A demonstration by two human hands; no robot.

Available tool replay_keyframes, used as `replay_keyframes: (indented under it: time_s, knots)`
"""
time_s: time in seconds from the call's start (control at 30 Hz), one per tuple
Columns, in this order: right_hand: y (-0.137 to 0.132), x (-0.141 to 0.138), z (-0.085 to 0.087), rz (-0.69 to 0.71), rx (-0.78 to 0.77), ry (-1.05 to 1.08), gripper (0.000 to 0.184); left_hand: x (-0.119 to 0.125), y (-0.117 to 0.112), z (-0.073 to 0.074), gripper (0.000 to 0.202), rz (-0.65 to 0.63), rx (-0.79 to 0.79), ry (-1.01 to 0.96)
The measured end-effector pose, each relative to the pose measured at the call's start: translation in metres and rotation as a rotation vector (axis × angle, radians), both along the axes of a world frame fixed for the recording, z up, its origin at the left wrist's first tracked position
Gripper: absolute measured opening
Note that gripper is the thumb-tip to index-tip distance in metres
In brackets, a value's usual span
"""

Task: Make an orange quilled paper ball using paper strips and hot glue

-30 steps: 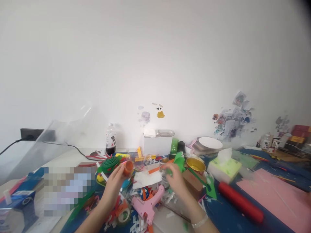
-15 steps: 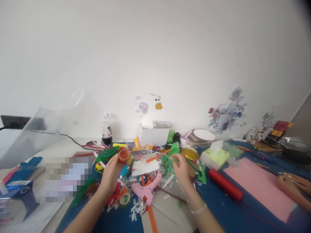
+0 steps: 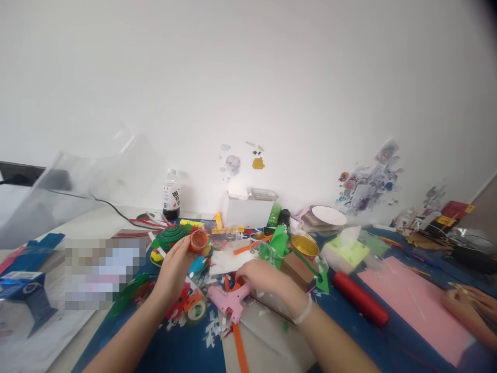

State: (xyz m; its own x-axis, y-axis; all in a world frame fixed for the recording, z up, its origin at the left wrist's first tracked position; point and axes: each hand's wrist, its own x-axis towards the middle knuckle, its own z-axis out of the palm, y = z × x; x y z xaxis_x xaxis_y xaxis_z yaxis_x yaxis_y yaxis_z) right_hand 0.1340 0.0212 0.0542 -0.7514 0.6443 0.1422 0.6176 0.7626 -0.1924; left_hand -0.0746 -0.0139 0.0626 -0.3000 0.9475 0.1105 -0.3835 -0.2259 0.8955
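My left hand (image 3: 175, 264) is closed on a small round orange pot (image 3: 199, 241), its brownish open top facing me. Just behind sits a green coiled dome (image 3: 173, 235) on a colourful base. My right hand (image 3: 264, 280) bends over the upper right end of a pink glue gun (image 3: 229, 300), which lies among paper scraps; its fingers curl around that end and partly hide it. Close by are a roll of tape (image 3: 196, 311), an orange strip (image 3: 239, 347) and a sheet of white paper (image 3: 225, 263).
Along the back stand a dark-drink bottle (image 3: 171, 194) and a white box (image 3: 248, 211). To the right are a gold tin (image 3: 305, 245), a tissue pack (image 3: 345, 251), a red roll (image 3: 361, 298) and pink sheet (image 3: 411, 305). Another person's hands (image 3: 466, 305) are at far right.
My right hand has moved left and down from beside the gold tin to the glue gun. My left hand still holds the orange pot in nearly the same place. The view shifted slightly.
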Motion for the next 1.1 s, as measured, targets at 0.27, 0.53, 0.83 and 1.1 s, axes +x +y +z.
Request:
replay_keyframes:
  time_s: [0.27,0.53,0.83,1.1]
  knots:
    - [0.025,-0.028,0.029,-0.027,-0.258,-0.505,0.018,0.0,-0.004,0.006,0.04,-0.009,0.004,-0.006]
    - [0.024,-0.039,0.038,-0.064,-0.352,-0.626,0.011,-0.001,-0.002,0.002,0.036,-0.035,-0.004,0.005]
    - [0.026,0.002,0.05,-0.165,-0.229,0.036,0.016,0.002,0.0,-0.004,0.04,-0.046,-0.052,0.011]
    - [0.01,0.03,0.024,-0.148,-0.367,0.69,0.031,0.015,-0.008,0.002,0.046,-0.096,-0.056,-0.016]
